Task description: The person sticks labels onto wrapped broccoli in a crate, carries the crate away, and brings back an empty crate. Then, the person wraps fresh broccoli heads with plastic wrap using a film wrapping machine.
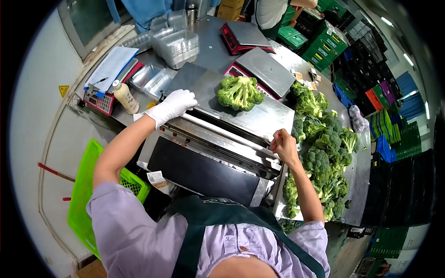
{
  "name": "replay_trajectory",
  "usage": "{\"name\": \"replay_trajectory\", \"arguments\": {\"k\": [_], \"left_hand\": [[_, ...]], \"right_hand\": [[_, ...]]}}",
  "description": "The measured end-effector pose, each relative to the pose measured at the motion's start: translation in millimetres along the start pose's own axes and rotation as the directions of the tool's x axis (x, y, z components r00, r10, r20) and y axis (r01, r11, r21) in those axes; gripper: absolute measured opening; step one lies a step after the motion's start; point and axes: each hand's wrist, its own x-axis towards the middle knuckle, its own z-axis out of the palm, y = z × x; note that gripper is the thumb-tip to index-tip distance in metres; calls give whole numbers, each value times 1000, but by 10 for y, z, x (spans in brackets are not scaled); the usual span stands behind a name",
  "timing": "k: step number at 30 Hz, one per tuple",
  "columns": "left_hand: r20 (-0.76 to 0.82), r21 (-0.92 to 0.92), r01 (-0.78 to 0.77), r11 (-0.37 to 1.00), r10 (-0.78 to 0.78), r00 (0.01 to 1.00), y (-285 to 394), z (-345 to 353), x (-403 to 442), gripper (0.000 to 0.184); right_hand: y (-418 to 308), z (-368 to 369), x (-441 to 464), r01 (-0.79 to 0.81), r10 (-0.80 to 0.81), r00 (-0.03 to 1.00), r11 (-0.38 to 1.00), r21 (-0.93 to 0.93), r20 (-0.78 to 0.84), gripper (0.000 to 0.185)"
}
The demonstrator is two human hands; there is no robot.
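My left hand, in a white glove, is closed at the left end of the metal slot of a wrapping machine. Bare and with its fingers pinched together, my right hand is at the slot's right end. Whatever is between the fingers of either hand, perhaps thin clear film, is too faint to make out. Beyond the slot, a broccoli head lies on the machine's flat metal plate, its pale stem side showing. Neither hand touches it.
A pile of broccoli lies to the right. Behind the plate stand two scales. Clear plastic trays, a bottle and a clipboard are at the back left. A green crate is low on the left. Another person stands across the table.
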Motion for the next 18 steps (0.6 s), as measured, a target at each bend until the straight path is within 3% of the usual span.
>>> {"name": "replay_trajectory", "arguments": {"k": [3, 7, 10, 11, 13, 17, 18], "left_hand": [[-107, 40, -109, 993, 112, 988, -63, -14, -70, 3], [-139, 87, -120, 989, 131, 982, 28, 21, -133, 6], [-253, -130, 67, 989, -98, 962, 100, 3, -127, 4], [-235, -225, 127, 966, -180, 955, 115, -17, -119, 6], [-200, -234, 145, 961, -193, 961, 124, -42, -97, 7], [-133, -182, 173, 968, -198, 971, 100, -45, -92, 9], [-129, -163, 177, 971, -199, 972, 97, -51, -93, 10]], "right_hand": [[-64, -121, -95, -18, 18, 1000, 999, -39, -18, 8], [-63, -237, -153, -29, 26, 999, 996, -83, -34, 8], [-59, -259, -92, -38, 36, 999, 982, -187, -15, 8], [32, -229, -60, 86, -85, 996, 961, -264, 15, 11], [247, -133, -15, 254, -261, 964, 875, -412, 40, 23], [311, 20, -93, 141, -282, 956, 673, -726, -76, 14], [318, 28, -105, 160, -301, 953, 600, -783, -36, 15]]}}
